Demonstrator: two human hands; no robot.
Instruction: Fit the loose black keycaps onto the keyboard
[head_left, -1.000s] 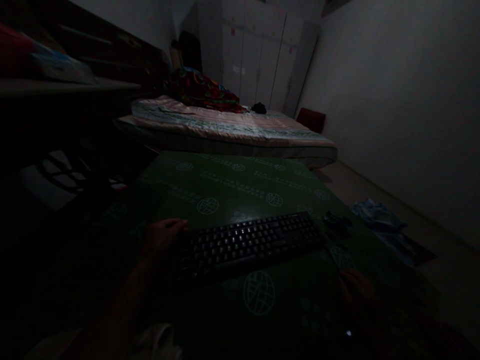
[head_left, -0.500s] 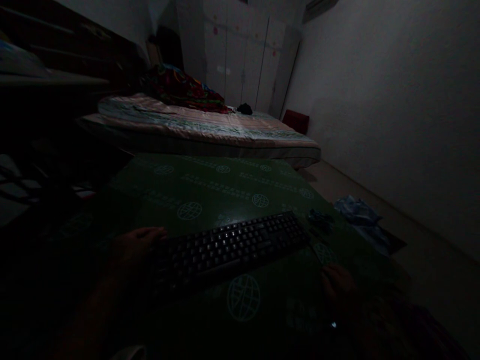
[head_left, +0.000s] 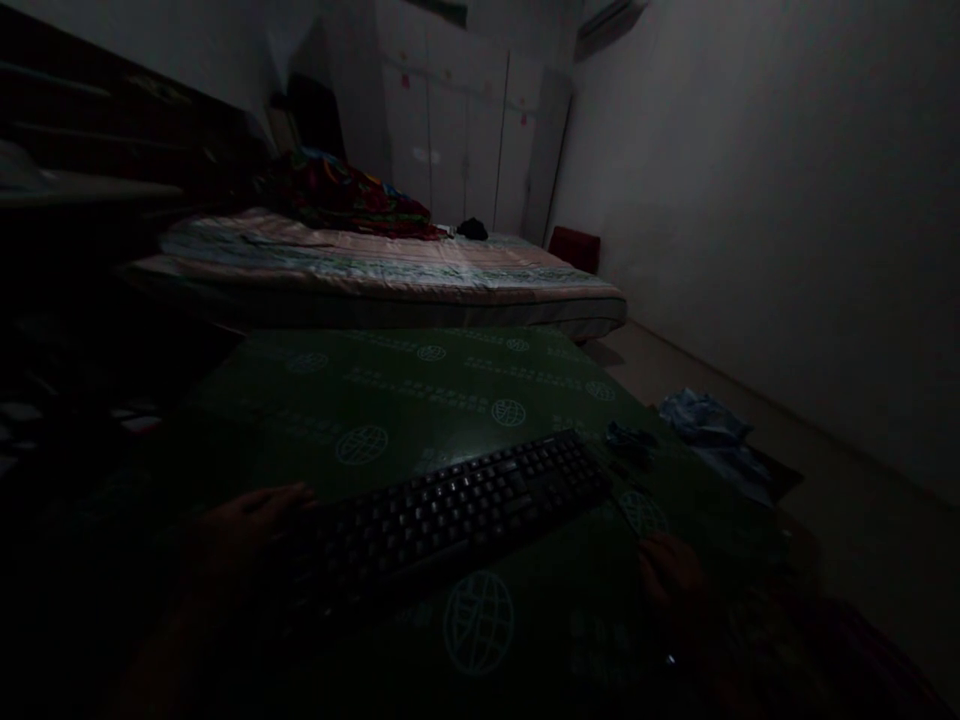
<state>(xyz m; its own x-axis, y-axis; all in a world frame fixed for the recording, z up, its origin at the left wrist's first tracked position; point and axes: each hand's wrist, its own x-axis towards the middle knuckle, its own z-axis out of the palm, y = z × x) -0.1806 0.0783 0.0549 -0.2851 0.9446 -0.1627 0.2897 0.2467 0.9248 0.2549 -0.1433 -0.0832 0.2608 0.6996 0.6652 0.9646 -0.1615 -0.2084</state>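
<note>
A black keyboard (head_left: 450, 515) lies slantwise on a green tabletop (head_left: 405, 400) printed with white globe marks. My left hand (head_left: 251, 515) is at the keyboard's left end, its fingertips at the far corner and its thumb lost in the dark. It seems to steady that end. To the right of the keyboard, my right hand (head_left: 671, 575) is closed around a thin, dark, stick-like tool (head_left: 626, 515). The tool points up and left toward the keyboard's right end; its kind is too dark to make out.
A small dark crumpled item (head_left: 630, 437) lies beyond the keyboard's right end. Pale blue cloth (head_left: 705, 420) is at the table's right side. Behind the table stands a bed (head_left: 420, 270) with a red patterned blanket (head_left: 352, 195). A wall (head_left: 787, 200) rises at right.
The view has tilted and shifted slightly, so the table and keyboard sit a little lower and further left. Both hands keep nearly the same places beside the keyboard.
</note>
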